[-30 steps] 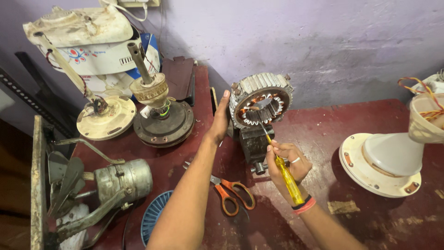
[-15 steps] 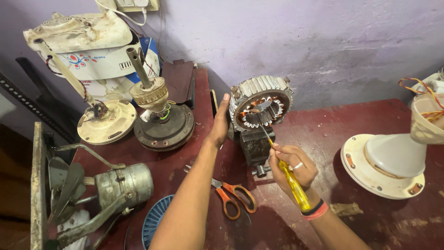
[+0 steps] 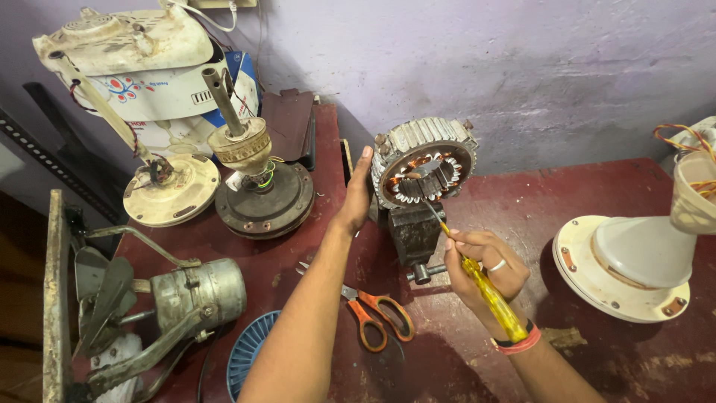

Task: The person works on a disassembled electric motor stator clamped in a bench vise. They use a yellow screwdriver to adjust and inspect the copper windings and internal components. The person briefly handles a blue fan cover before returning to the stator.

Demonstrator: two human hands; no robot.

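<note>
Here we press our left hand [image 3: 356,195] flat, fingers straight and unclenched, against the left side of the motor stator [image 3: 424,162], which stands upright in a small dark vise [image 3: 415,233] near the back edge of the red counter [image 3: 611,358], roughly at its middle. Our right hand [image 3: 485,267] has its grip closed around the yellow-handled screwdriver [image 3: 488,295], whose thin shaft slants up to the copper windings inside the stator's ring. A ring shows on one finger and a red-and-black band sits on that wrist. Orange-handled scissors [image 3: 377,317] lie on the counter just in front of the vise, between our two forearms. To the left stand a dark round fan motor [image 3: 265,198] with an upright shaft and a cream-coloured base [image 3: 171,195]. Near the right edge rests a white fan housing [image 3: 634,265].
</note>
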